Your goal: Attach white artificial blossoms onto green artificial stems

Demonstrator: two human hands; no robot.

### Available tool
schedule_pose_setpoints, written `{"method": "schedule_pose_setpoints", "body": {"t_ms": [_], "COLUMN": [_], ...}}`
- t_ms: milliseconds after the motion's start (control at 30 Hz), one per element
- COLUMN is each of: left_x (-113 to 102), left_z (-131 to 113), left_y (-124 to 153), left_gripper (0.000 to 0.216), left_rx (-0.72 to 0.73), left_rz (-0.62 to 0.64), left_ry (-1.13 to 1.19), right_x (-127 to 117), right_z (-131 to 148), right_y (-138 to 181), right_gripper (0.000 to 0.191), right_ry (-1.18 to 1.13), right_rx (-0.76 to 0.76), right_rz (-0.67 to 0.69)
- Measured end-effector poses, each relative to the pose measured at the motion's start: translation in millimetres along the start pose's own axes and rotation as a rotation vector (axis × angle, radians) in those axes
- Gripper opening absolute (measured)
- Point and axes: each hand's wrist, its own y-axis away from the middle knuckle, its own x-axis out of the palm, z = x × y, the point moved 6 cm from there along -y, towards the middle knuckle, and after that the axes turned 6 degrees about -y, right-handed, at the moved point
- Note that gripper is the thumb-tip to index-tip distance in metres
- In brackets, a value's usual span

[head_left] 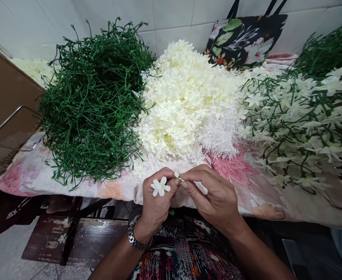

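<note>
My left hand (156,206), with a metal watch on its wrist, is closed around an artificial flower stem. One white flower (160,187) sticks out over the back of its thumb side. At the fingertips of both hands is a small white flower piece (177,175), seen edge-on and mostly covered. My right hand (216,196) pinches that piece between thumb and index finger, its tips touching those of the left. A heap of cream flower heads (179,101) lies just beyond my hands, and green plastic stems (92,105) are piled to its left.
Finished-looking flower sprays (305,116) spread along the right side. White stringy pieces (219,134) lie at the heap's front. A floral cloth (121,190) covers the table. A cardboard box (10,93) stands at left, a black floral bag (246,41) at the wall.
</note>
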Motion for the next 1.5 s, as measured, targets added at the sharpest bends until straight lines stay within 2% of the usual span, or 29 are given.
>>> {"method": "schedule_pose_setpoints", "body": {"t_ms": [100, 167, 300, 367, 500, 600, 700, 800, 933, 1067, 1133, 1233, 1400, 1500], "left_x": [4, 3, -4, -4, -2, -2, 2, 5, 11, 18, 19, 14, 6, 1], "left_z": [7, 7, 2, 2, 3, 5, 5, 0, -1, 1, 1, 1, -2, -3], "left_y": [0, -2, -7, -8, -8, -5, -3, -1, 4, 10, 11, 10, 9, 9], "left_gripper": [0.019, 0.021, 0.027, 0.031, 0.035, 0.030, 0.022, 0.017, 0.019, 0.017, 0.020, 0.021, 0.016, 0.016], "left_rx": [-0.099, -0.126, -0.130, -0.144, -0.107, -0.066, -0.042, -0.045, -0.185, -0.312, -0.338, -0.324, -0.184, -0.120], "left_rz": [0.053, 0.029, -0.138, -0.166, -0.193, -0.253, -0.190, -0.040, 0.220, 0.366, 0.371, 0.292, 0.243, 0.218], "left_ry": [0.132, 0.214, 0.206, 0.156, 0.057, 0.052, 0.120, 0.172, 0.245, 0.277, 0.275, 0.263, 0.227, 0.169], "right_x": [-8, -13, -4, 5, 16, 18, 12, 5, 1, 0, 1, 2, -9, -10], "right_z": [-6, -8, 6, 16, 23, 17, 10, 6, 7, 10, 11, 10, 4, 1], "right_y": [2, 1, 3, 6, 13, 16, 17, 15, 12, 9, 7, 5, 2, 2], "right_gripper": [0.008, 0.008, 0.007, 0.010, 0.016, 0.016, 0.015, 0.013, 0.014, 0.016, 0.015, 0.012, 0.012, 0.012], "right_ry": [0.006, -0.050, -0.225, -0.252, -0.220, -0.216, -0.237, -0.267, -0.329, -0.332, -0.317, -0.313, -0.309, -0.287], "right_rx": [0.050, 0.105, 0.097, 0.053, -0.061, -0.070, -0.039, -0.006, -0.002, -0.031, -0.035, -0.032, 0.035, 0.079], "right_rz": [-0.032, -0.021, 0.227, 0.316, 0.243, 0.153, 0.094, 0.091, 0.158, 0.183, 0.204, 0.215, 0.073, 0.066]}}
